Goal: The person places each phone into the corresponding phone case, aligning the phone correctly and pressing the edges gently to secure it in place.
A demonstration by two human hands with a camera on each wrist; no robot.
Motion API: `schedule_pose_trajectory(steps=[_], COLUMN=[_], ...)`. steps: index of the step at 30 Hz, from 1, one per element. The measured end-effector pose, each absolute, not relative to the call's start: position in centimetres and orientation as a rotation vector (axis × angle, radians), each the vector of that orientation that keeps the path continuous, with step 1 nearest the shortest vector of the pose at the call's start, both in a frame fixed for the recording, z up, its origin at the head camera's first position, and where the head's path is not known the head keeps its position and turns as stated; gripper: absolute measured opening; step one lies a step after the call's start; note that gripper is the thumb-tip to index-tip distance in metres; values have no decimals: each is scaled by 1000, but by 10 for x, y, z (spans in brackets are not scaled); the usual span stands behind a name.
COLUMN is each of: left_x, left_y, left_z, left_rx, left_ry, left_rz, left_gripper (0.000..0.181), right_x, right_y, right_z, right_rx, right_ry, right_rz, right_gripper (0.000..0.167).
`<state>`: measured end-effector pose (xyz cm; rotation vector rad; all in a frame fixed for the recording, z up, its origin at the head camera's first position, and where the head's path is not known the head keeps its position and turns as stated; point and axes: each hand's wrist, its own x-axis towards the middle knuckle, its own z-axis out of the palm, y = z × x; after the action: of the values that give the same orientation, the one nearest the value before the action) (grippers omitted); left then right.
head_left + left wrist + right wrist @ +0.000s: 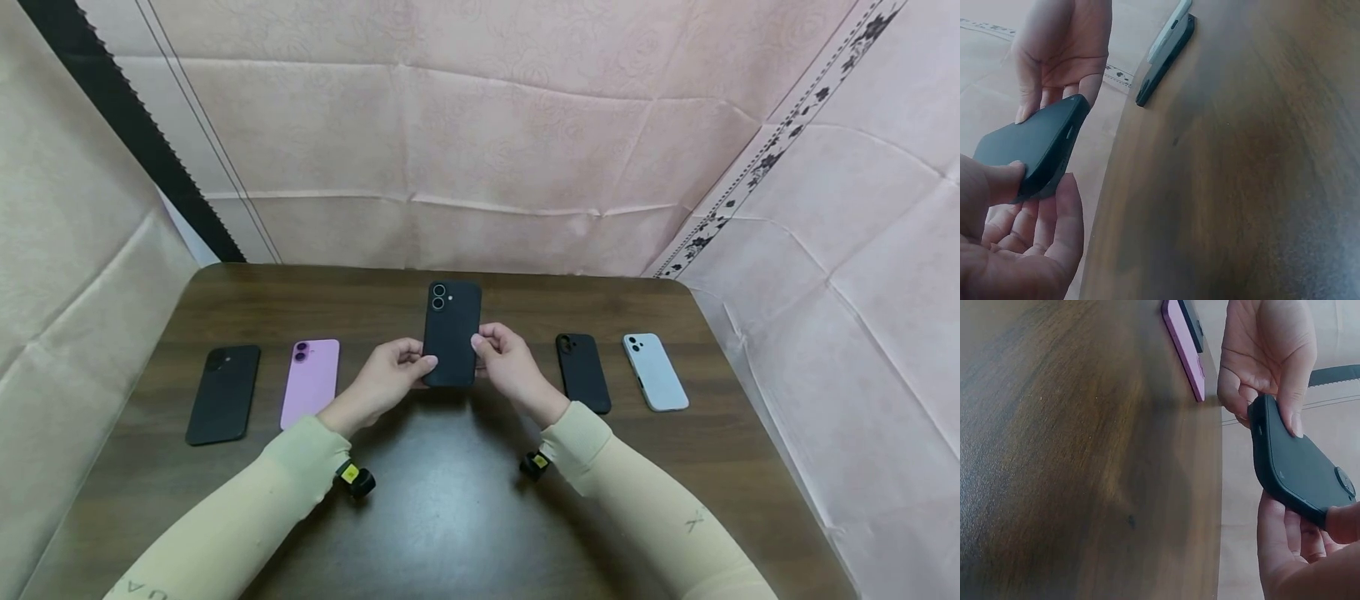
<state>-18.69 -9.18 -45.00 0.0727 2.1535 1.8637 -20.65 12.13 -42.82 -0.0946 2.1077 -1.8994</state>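
Observation:
Both hands hold a dark smartphone above the table, back side up, its paired camera lenses at the upper left. My left hand pinches its lower left edge, thumb on the back and fingers beneath. On the opposite edge, my right hand grips it the same way. A dark case seems to wrap the phone, as its rounded rim shows in the left wrist view and the right wrist view. The screen side is hidden.
Left of the hands lie a black phone and a purple phone. To the right are a black phone or case and a light blue one. The wooden table meets a pale cloth at its far edge.

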Motion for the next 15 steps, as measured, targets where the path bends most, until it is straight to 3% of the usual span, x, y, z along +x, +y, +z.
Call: schedule_pose_trajectory(steps=[7, 15], left_x=[-187, -186], left_y=[-91, -91], left_z=[-451, -448], left_rx=[111, 86], left_ry=[2064, 2068], left_rz=[1891, 1880], left_gripper=[37, 34], right_x=[-207, -207], right_y=[122, 121], right_z=[-426, -424], right_rx=[-88, -80], right_ry=[2083, 2029], right_rz=[-1955, -1997], right_gripper=[24, 24])
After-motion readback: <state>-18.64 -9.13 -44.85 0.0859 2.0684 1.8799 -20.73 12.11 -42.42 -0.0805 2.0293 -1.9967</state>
